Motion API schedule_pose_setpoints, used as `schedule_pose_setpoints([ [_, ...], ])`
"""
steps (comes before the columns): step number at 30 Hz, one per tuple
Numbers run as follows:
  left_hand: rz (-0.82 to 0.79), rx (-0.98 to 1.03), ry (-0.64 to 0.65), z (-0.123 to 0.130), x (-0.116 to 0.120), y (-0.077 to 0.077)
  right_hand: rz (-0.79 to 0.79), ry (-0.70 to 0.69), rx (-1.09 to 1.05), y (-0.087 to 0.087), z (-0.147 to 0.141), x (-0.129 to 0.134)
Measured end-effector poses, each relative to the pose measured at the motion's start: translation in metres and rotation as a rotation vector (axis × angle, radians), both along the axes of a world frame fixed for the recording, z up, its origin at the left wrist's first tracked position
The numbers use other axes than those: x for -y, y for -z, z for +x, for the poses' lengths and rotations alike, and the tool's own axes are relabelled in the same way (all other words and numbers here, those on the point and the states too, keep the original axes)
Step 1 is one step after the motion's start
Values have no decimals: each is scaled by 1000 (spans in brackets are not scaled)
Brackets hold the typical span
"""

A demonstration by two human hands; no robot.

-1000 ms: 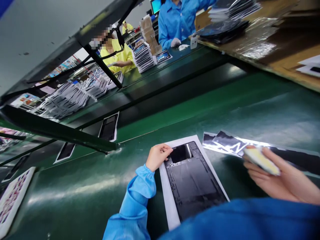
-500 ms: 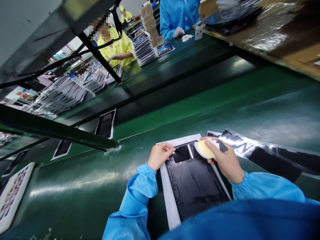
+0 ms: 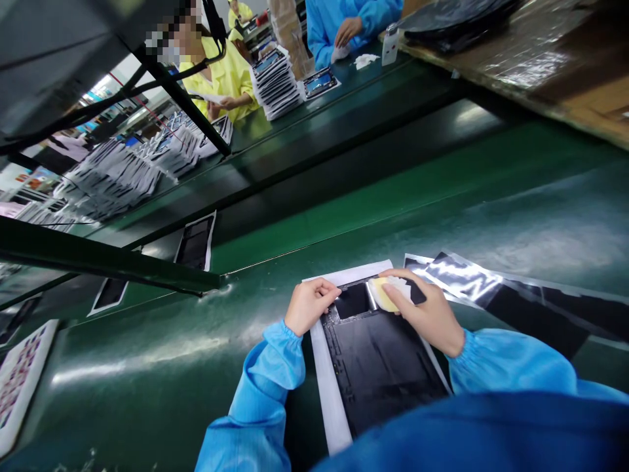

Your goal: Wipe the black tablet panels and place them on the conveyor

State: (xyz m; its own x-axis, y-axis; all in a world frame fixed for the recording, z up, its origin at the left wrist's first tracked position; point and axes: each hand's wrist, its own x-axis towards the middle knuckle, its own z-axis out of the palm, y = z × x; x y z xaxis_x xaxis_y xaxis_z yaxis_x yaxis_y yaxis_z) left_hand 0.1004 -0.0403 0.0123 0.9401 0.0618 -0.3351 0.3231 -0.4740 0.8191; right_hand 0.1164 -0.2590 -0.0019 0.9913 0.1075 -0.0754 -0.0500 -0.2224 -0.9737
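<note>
On a white sheet (image 3: 319, 367) in front of me lies a flat black tablet-like panel (image 3: 388, 367), its lower end hidden by my sleeve. A glossy black film (image 3: 352, 301) covers part of its upper end, with a bright curved band at the film's right side. My left hand (image 3: 310, 305) is pinched at the film's left edge; what sits between the fingertips is too small to make out. In my right hand (image 3: 432, 314) is a pale yellow sponge (image 3: 384, 296), its near edge on or just above the film's right side.
Dark glossy film sheets (image 3: 521, 308) lie right of the panel. Across the green bench (image 3: 162, 373) a metal bar (image 3: 108, 255) juts in from the left. A white tray (image 3: 29, 380) stands far left. Two co-workers sit beyond, near stacked panels (image 3: 276, 82); cardboard (image 3: 535, 78) is upper right.
My right hand has moved the sponge left along the film, and the bright band has shifted left with it. My left hand keeps its place at the film's edge. The view has turned slightly.
</note>
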Motion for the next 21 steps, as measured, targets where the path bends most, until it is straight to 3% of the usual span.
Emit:
schedule_pose_setpoints([
  [8,18,8,6,1,1,-1,-137,-65,83,3,3,1],
  [21,64,3,33,1,0,1,-158,-99,124,6,2,1],
])
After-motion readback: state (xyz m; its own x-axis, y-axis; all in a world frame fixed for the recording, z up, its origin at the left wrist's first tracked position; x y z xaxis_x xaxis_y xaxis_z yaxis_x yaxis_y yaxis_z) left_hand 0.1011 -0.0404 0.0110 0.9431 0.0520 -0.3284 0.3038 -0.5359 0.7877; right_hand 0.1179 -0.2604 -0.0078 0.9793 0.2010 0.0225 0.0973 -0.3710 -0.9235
